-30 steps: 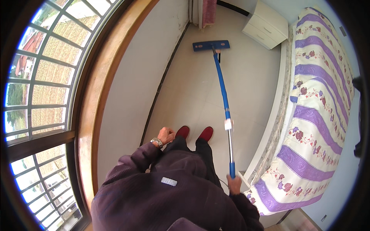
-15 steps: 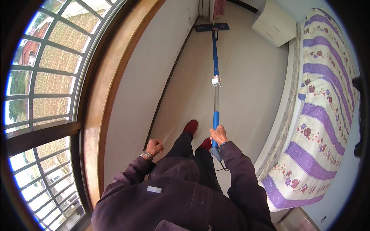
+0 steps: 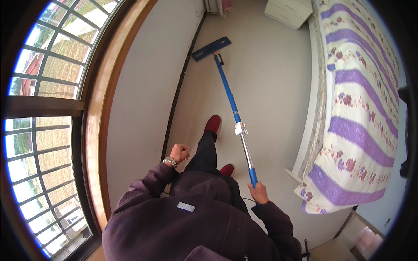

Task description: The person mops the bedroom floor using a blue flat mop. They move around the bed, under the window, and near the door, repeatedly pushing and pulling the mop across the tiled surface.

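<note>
The right hand [image 3: 260, 192] is closed tight around the blue grip at the near end of a long mop [image 3: 230, 102]. The fingers wrap all the way round the pole. From those fingers the pole goes up and away, first shiny silver, then a white clip, then blue. At the far end, well away from the fingers, the flat blue mop head [image 3: 211, 48] lies on the pale floor [image 3: 270, 78], close to the dark strip at the bottom of the wall [image 3: 143, 87].

The left hand [image 3: 179, 153] is curled into a loose fist and holds nothing. A wristwatch [image 3: 170, 162] sits just behind it. This hand hangs near the wall, well apart from the mop.

Between the two hands are two red slippers [image 3: 213, 124], one ahead of the other. To the right of the mop-holding fingers is a bed [image 3: 361, 108] with a purple striped flowery cover.
</note>
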A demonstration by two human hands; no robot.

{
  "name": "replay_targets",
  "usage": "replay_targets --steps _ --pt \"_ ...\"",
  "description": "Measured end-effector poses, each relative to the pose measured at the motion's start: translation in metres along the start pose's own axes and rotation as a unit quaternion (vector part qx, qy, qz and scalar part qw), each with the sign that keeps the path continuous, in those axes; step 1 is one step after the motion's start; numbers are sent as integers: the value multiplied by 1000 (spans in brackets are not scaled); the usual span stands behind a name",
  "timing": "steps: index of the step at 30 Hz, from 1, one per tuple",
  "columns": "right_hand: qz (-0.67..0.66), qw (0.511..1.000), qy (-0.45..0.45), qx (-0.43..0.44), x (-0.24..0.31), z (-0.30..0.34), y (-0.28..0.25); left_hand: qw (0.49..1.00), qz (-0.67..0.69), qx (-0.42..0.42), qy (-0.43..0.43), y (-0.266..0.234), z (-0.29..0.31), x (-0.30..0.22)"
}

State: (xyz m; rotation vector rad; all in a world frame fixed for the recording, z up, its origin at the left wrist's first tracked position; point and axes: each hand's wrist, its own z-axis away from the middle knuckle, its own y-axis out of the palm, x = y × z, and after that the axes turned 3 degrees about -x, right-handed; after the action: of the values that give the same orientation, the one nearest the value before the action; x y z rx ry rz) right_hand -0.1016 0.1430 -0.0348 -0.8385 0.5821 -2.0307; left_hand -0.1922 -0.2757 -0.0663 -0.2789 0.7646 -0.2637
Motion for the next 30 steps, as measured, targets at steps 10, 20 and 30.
replay_targets --steps 10,20,30 --pt "52 973 223 24 -171 273 52 990 -108 93 -10 70 75 40" --pt "114 971 211 10 -202 457 74 986 -122 116 4 87 48 24" --pt "-6 990 101 -95 -14 227 10 991 -55 103 66 2 22 -12"
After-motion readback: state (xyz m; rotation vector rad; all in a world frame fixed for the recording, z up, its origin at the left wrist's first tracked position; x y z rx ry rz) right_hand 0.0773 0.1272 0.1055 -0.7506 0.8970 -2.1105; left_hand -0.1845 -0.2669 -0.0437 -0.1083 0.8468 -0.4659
